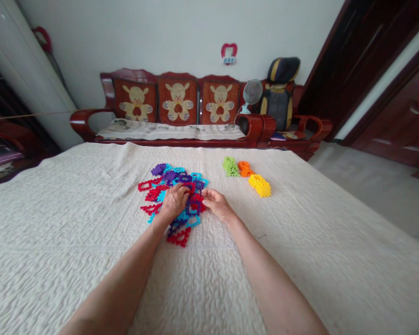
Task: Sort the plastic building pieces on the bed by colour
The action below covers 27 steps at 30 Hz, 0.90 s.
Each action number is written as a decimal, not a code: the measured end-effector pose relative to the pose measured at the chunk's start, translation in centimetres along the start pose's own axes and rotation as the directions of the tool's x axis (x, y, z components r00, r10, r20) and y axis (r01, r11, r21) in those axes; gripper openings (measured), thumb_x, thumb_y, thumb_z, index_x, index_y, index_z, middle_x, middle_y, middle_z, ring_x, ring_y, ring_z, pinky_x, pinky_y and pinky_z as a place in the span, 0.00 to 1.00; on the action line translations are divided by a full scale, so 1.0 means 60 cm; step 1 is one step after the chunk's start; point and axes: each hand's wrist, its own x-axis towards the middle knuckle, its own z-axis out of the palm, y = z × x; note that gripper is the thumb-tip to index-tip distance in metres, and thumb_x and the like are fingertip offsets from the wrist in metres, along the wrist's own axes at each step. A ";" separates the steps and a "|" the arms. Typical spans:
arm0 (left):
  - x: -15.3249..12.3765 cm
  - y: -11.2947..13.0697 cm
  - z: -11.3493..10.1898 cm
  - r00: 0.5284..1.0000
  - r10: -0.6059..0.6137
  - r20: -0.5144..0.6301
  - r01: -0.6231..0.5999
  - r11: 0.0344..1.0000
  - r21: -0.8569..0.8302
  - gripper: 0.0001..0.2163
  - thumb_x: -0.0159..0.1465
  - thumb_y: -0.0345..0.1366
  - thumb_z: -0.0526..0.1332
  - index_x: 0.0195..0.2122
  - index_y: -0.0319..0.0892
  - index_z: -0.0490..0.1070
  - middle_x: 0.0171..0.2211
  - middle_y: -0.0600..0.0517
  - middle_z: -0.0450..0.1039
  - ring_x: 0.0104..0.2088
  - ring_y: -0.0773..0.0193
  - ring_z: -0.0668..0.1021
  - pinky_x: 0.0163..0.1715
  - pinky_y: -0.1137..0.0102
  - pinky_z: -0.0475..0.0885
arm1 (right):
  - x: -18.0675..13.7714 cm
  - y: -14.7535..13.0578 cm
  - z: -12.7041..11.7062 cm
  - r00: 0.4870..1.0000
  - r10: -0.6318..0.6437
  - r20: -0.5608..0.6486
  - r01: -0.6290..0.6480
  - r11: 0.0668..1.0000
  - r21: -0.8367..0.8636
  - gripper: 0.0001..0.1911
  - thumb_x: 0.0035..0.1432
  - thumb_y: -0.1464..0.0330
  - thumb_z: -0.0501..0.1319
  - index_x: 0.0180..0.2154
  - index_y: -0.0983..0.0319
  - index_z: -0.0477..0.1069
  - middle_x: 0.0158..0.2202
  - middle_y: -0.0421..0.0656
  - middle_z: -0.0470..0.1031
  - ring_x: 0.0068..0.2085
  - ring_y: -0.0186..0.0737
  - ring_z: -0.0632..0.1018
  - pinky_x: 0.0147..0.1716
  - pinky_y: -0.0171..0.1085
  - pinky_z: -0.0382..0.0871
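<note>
Beyond the right hand sat a lime-green stack, orange stack and yellow stack, all toothed plastic, on cream quilted cloth! The left hand curled over a jumbled red, purple and blue plastic-frame pile; right fingers, slightly parted, reached its edge. Either pinching? Couldn't tell!

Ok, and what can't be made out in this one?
All in the head view:
1. The middle of the pile of plastic pieces: covered by the left hand.
2. Whether the right hand grips a piece: too small and blurred at the fingertips.
3. The near edge of the quilted cover: cut off by the bottom edge.
</note>
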 end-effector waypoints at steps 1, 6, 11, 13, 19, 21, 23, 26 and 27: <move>0.002 0.000 -0.001 1.000 0.004 -0.014 -0.004 1.000 -0.005 0.11 0.70 0.35 0.53 0.44 0.43 0.76 0.47 0.46 0.76 0.46 0.57 0.78 0.50 0.63 0.72 | 0.000 -0.002 -0.001 1.000 0.011 0.004 -0.011 0.999 0.040 0.20 0.38 0.69 0.67 0.39 0.58 0.75 0.40 0.39 0.79 0.41 0.37 0.77 0.45 0.37 0.70; 0.008 0.003 -0.003 0.996 0.033 -0.081 -0.037 0.998 -0.044 0.10 0.70 0.35 0.53 0.44 0.43 0.75 0.46 0.46 0.76 0.46 0.59 0.78 0.50 0.64 0.73 | 0.001 -0.005 -0.001 1.000 0.028 -0.005 -0.026 0.984 0.174 0.21 0.36 0.71 0.66 0.38 0.58 0.77 0.38 0.38 0.79 0.43 0.38 0.76 0.48 0.37 0.69; 0.006 0.013 0.008 0.992 0.056 -0.115 -0.070 0.990 -0.122 0.10 0.70 0.35 0.53 0.44 0.44 0.74 0.45 0.46 0.75 0.46 0.60 0.79 0.50 0.67 0.75 | 0.004 -0.001 0.000 0.996 0.048 -0.075 -0.027 0.968 0.249 0.21 0.37 0.73 0.66 0.38 0.58 0.76 0.35 0.36 0.78 0.39 0.36 0.76 0.43 0.36 0.69; 0.006 0.015 0.014 0.990 0.047 -0.133 -0.067 0.987 -0.145 0.10 0.70 0.35 0.53 0.44 0.44 0.74 0.45 0.46 0.75 0.46 0.60 0.79 0.50 0.67 0.76 | 0.004 -0.003 -0.001 0.993 0.069 -0.091 -0.037 0.951 0.307 0.21 0.37 0.73 0.67 0.39 0.58 0.76 0.35 0.35 0.78 0.37 0.34 0.76 0.41 0.35 0.69; 0.010 0.013 0.020 0.981 0.005 -0.195 -0.043 0.980 -0.193 0.08 0.66 0.34 0.57 0.42 0.43 0.76 0.52 0.43 0.74 0.52 0.57 0.78 0.53 0.63 0.76 | 0.006 -0.013 -0.004 0.994 0.090 -0.061 -0.043 0.846 0.532 0.20 0.39 0.74 0.69 0.39 0.57 0.73 0.37 0.36 0.81 0.38 0.37 0.79 0.42 0.38 0.73; 0.011 0.018 0.017 0.985 -0.011 -0.173 -0.030 0.971 -0.236 0.07 0.63 0.33 0.60 0.39 0.43 0.77 0.52 0.44 0.75 0.51 0.56 0.79 0.52 0.63 0.76 | 0.010 -0.010 -0.003 0.991 0.095 -0.094 -0.028 0.837 0.547 0.20 0.39 0.74 0.68 0.38 0.57 0.72 0.35 0.35 0.81 0.37 0.37 0.79 0.40 0.37 0.74; 0.011 0.027 0.016 0.989 -0.034 -0.147 -0.013 0.951 -0.309 0.07 0.60 0.32 0.62 0.38 0.43 0.77 0.50 0.45 0.76 0.49 0.56 0.80 0.51 0.63 0.77 | 0.014 -0.005 -0.002 0.985 0.120 -0.124 -0.035 0.841 0.539 0.19 0.39 0.75 0.68 0.37 0.57 0.73 0.33 0.35 0.80 0.34 0.36 0.78 0.38 0.36 0.73; 0.011 0.040 0.019 0.986 -0.137 -0.093 0.082 0.891 -0.446 0.12 0.55 0.29 0.62 0.41 0.43 0.76 0.45 0.47 0.79 0.43 0.59 0.81 0.46 0.64 0.78 | 0.017 0.001 0.001 0.979 0.142 -0.146 -0.045 0.849 0.526 0.19 0.39 0.75 0.67 0.37 0.58 0.73 0.33 0.35 0.80 0.34 0.35 0.78 0.37 0.35 0.73; 0.010 0.043 0.022 0.981 -0.182 -0.063 0.128 0.861 -0.492 0.14 0.54 0.29 0.62 0.42 0.43 0.76 0.41 0.49 0.80 0.39 0.60 0.81 0.43 0.66 0.78 | 0.017 0.002 0.002 0.978 0.146 -0.147 -0.048 0.851 0.524 0.19 0.39 0.75 0.67 0.37 0.58 0.73 0.33 0.36 0.81 0.34 0.35 0.79 0.37 0.35 0.73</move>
